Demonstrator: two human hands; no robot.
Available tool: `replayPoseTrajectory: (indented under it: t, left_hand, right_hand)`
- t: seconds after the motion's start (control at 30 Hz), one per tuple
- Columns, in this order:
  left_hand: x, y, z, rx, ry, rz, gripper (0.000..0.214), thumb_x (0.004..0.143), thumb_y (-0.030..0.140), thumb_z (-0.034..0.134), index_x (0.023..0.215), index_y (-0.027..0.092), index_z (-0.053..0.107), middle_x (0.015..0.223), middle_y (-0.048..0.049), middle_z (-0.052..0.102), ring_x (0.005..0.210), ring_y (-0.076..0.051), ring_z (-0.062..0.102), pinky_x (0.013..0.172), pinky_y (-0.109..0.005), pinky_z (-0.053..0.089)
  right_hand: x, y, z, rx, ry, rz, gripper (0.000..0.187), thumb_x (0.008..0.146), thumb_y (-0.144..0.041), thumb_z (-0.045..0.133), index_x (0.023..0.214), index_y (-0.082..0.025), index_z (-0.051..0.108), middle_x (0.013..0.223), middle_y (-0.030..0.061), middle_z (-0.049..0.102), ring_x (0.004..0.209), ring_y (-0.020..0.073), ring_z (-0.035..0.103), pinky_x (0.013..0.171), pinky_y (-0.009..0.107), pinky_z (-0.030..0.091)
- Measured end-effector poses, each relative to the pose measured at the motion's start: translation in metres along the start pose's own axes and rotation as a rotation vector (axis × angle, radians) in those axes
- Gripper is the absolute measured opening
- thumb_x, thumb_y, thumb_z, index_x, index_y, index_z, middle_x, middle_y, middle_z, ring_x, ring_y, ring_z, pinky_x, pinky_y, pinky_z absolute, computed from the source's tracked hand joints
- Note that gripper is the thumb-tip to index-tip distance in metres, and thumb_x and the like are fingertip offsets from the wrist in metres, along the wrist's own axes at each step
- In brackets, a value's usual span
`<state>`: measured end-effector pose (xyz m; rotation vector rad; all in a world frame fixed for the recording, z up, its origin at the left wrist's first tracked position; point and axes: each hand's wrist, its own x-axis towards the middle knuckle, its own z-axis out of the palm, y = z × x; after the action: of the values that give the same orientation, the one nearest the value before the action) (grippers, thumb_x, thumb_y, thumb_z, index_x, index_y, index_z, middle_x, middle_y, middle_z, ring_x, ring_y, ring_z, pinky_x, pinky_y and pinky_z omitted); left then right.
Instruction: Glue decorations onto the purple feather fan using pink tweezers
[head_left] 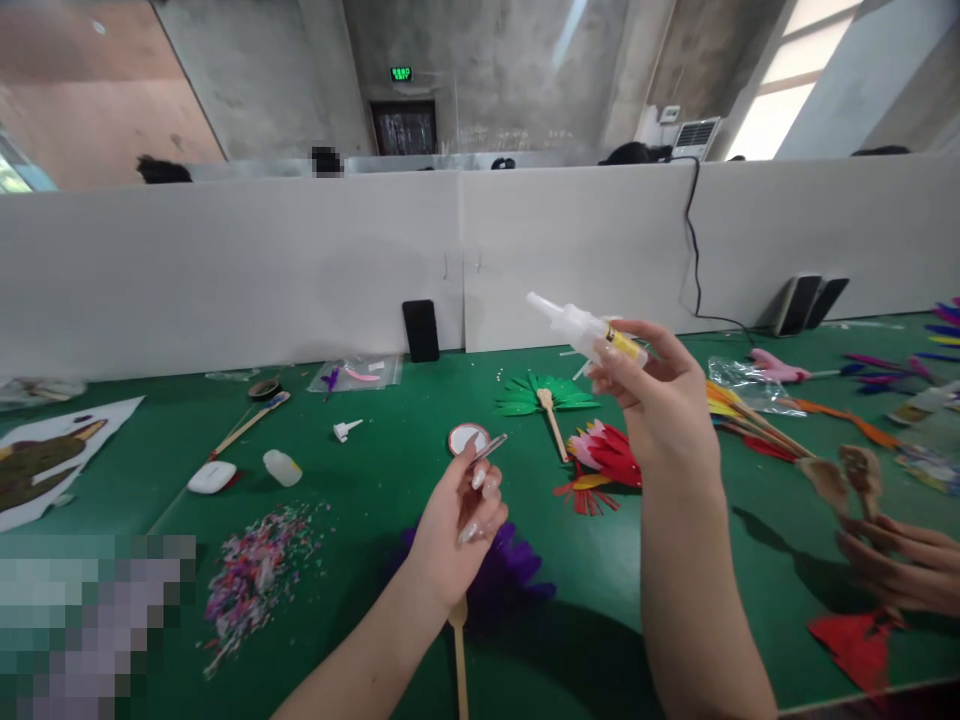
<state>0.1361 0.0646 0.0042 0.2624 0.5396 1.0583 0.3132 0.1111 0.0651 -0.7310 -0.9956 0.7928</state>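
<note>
My right hand [652, 395] is raised above the green table and grips a clear glue bottle [581, 327] with a yellow label, nozzle pointing up and left. My left hand [459, 525] is closed in a pinch on thin metal tweezers [491, 447] and hovers over a purple feather fan [506, 570] on a wooden stick [460, 655]. Just beyond the left fingers lies a small round white dish with a red rim [466, 437].
A green feather fan [544, 393] and a red one [604, 460] lie ahead. At left are a confetti pile [255, 570], a small bottle [282, 467] and a white cap [346, 429]. Another person's hands [892, 560] hold wooden spoons at right. A white partition [300, 260] closes the far side.
</note>
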Motion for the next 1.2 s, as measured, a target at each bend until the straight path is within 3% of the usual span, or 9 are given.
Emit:
replayPoseTrajectory:
  t: [0.17, 0.47, 0.6, 0.67, 0.77, 0.87, 0.97, 1.07, 1.2]
  left_hand:
    - [0.006, -0.009, -0.026, -0.047, -0.087, 0.006, 0.048, 0.100, 0.032, 0.028, 0.057, 0.015, 0.039, 0.047, 0.0056, 0.043, 0.026, -0.002, 0.026, 0.037, -0.018, 0.025]
    - [0.008, -0.022, -0.050, -0.090, -0.222, -0.058, 0.048, 0.098, 0.032, 0.032, 0.054, 0.015, 0.040, 0.047, 0.0046, 0.043, 0.027, -0.002, 0.029, 0.037, -0.018, 0.027]
    - [0.011, -0.028, -0.052, -0.106, -0.172, -0.072, 0.051, 0.099, 0.031, 0.027, 0.053, 0.015, 0.040, 0.047, 0.0047, 0.042, 0.026, -0.002, 0.025, 0.036, -0.018, 0.026]
    - [0.014, -0.026, -0.053, -0.124, -0.129, -0.044, 0.052, 0.100, 0.031, 0.025, 0.053, 0.015, 0.040, 0.046, 0.0047, 0.041, 0.027, -0.002, 0.024, 0.035, -0.018, 0.024]
    - [0.019, -0.015, -0.057, -0.137, -0.085, 0.040, 0.051, 0.100, 0.029, 0.026, 0.053, 0.015, 0.041, 0.045, 0.0046, 0.039, 0.029, -0.003, 0.026, 0.037, -0.019, 0.026]
    - [0.022, -0.004, -0.061, -0.141, -0.029, 0.095, 0.051, 0.100, 0.028, 0.027, 0.053, 0.015, 0.041, 0.045, 0.0046, 0.040, 0.029, -0.004, 0.027, 0.038, -0.019, 0.027]
    - [0.024, 0.002, -0.063, -0.154, 0.005, 0.109, 0.050, 0.100, 0.028, 0.028, 0.054, 0.015, 0.043, 0.047, 0.0047, 0.041, 0.029, -0.003, 0.027, 0.037, -0.019, 0.027]
    - [0.024, 0.002, -0.063, -0.150, -0.009, 0.091, 0.050, 0.100, 0.028, 0.027, 0.054, 0.014, 0.043, 0.048, 0.0045, 0.043, 0.029, -0.003, 0.028, 0.037, -0.019, 0.027]
    - [0.022, 0.004, -0.063, -0.128, -0.021, 0.100, 0.049, 0.099, 0.028, 0.028, 0.055, 0.014, 0.043, 0.048, 0.0049, 0.043, 0.028, -0.003, 0.028, 0.038, -0.019, 0.028]
  right_hand:
    - [-0.001, -0.001, 0.000, -0.034, -0.065, 0.048, 0.012, 0.068, -0.029, 0.078, 0.076, -0.023, 0.072, 0.082, 0.0007, 0.071, 0.044, 0.0046, 0.045, 0.039, 0.019, 0.043]
    - [-0.007, 0.024, 0.017, 0.044, -0.104, 0.048, 0.028, 0.080, -0.042, 0.067, 0.064, -0.020, 0.058, 0.071, 0.0018, 0.068, 0.073, 0.0150, 0.067, 0.059, 0.025, 0.053]
    - [-0.004, 0.051, 0.026, 0.052, -0.096, 0.121, 0.038, 0.082, -0.051, 0.060, 0.063, -0.022, 0.045, 0.048, -0.0071, 0.045, 0.043, 0.0096, 0.053, 0.035, 0.019, 0.036]
    - [0.002, 0.066, 0.028, -0.078, -0.054, 0.109, 0.040, 0.085, -0.054, 0.052, 0.063, -0.023, 0.041, 0.046, -0.0080, 0.041, 0.039, 0.0098, 0.048, 0.033, 0.020, 0.033]
    - [0.008, 0.080, 0.021, -0.246, -0.092, 0.105, 0.031, 0.080, -0.048, 0.062, 0.069, -0.022, 0.050, 0.055, -0.0047, 0.055, 0.048, 0.0126, 0.056, 0.042, 0.024, 0.043]
    - [-0.007, 0.081, -0.004, -0.637, -0.540, 0.091, 0.024, 0.080, -0.042, 0.064, 0.090, -0.021, 0.061, 0.077, 0.0022, 0.068, 0.073, 0.0193, 0.066, 0.066, 0.033, 0.052]
    - [-0.045, 0.085, -0.037, -1.146, -0.872, -0.013, 0.048, 0.080, -0.040, 0.065, 0.124, -0.026, 0.053, 0.118, 0.0079, 0.063, 0.107, 0.0263, 0.060, 0.088, 0.042, 0.050]
    - [-0.077, 0.101, -0.058, -1.312, -0.772, -0.024, 0.049, 0.084, -0.024, 0.059, 0.130, -0.013, 0.047, 0.120, 0.0181, 0.060, 0.110, 0.0310, 0.057, 0.091, 0.048, 0.047]
    - [-0.071, 0.132, -0.048, -1.433, -0.719, -0.112, 0.060, 0.079, -0.002, 0.051, 0.137, -0.008, 0.039, 0.142, 0.0198, 0.042, 0.133, 0.0309, 0.035, 0.110, 0.051, 0.026]
